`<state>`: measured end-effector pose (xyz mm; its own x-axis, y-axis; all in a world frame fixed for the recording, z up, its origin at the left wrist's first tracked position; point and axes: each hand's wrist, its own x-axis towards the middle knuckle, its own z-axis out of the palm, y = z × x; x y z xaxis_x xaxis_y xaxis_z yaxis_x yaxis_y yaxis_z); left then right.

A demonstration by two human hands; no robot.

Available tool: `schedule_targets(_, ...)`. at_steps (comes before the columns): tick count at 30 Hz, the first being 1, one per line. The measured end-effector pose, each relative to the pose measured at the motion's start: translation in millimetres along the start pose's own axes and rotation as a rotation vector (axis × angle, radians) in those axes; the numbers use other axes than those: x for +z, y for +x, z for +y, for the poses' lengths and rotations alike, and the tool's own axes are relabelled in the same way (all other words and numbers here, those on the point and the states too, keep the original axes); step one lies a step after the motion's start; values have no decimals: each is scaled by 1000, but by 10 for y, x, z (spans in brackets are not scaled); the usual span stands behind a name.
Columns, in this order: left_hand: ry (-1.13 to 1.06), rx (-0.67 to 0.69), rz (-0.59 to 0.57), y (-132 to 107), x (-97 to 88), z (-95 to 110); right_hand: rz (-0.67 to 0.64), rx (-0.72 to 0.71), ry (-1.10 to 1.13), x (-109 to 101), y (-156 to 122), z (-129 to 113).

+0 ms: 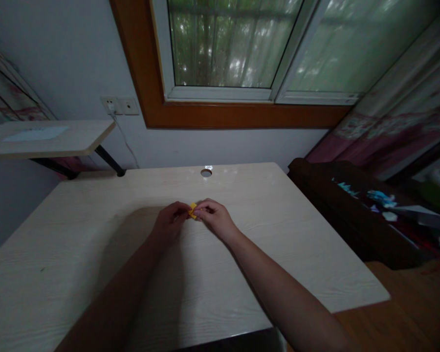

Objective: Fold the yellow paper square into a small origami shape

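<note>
A small yellow-orange piece (192,210), perhaps folded paper, is pinched between both of my hands over the middle of a pale wooden table (95,254). My left hand (170,220) has its fingers curled onto the piece's left side. My right hand (214,217) grips the right side with closed fingers. Most of the piece is hidden by my fingertips.
The table has a round cable hole (206,172) near its far edge. A wall shelf (47,137) sticks out at the left, below a wall socket (119,105). A dark wooden bed frame (352,215) with cluttered bedding stands on the right. A window (242,49) is ahead.
</note>
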<state>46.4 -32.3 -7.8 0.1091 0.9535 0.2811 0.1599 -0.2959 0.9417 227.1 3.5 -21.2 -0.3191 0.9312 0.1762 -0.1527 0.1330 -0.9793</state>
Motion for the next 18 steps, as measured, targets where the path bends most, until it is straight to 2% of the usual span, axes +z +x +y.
schedule_targets(9,215,81,-7,-12,-4,62,-4,-28,-20,-3,-11,-85)
schedule_targets(18,147,42,28,0,3,8,8,46,64,20,-7,-50)
